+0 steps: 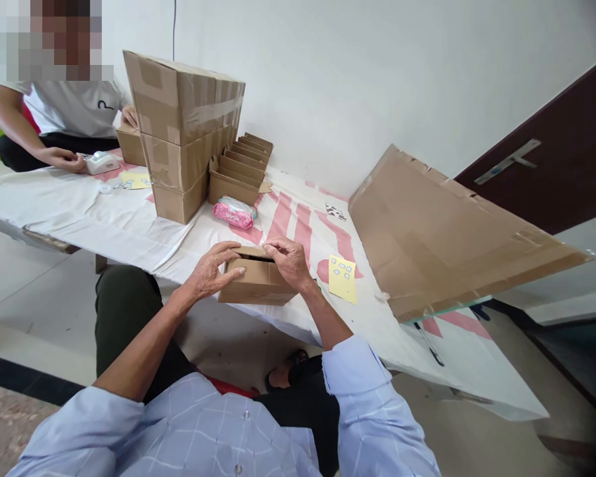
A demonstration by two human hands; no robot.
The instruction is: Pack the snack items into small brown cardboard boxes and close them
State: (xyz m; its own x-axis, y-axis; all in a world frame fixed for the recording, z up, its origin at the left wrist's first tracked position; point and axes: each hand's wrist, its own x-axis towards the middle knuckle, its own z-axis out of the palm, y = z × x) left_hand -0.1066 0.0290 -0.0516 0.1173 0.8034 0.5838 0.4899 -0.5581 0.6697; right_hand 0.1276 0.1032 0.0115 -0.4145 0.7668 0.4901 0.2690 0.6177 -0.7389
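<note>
A small cardboard box (255, 285) sits at the table's near edge in front of me, with a dark gap along its top. My left hand (211, 270) grips its left end, thumb lying over the near top edge and fingers at the far side. At the top right, my right hand (289, 262) is closed, its fingertips pinching the box's flap. Just beyond the box lies a pink pack of wipes (234, 212). To the right of my right hand is a yellow sheet (342, 278) with small pale stickers.
Stacked taped boxes (179, 132) stand at left, beside a row of open boxes (241, 169). A large cardboard sheet (457, 238) leans at right, near a black pen (430, 344). Across the table, a co-worker touches a white tape dispenser (100, 163) and another box (130, 144).
</note>
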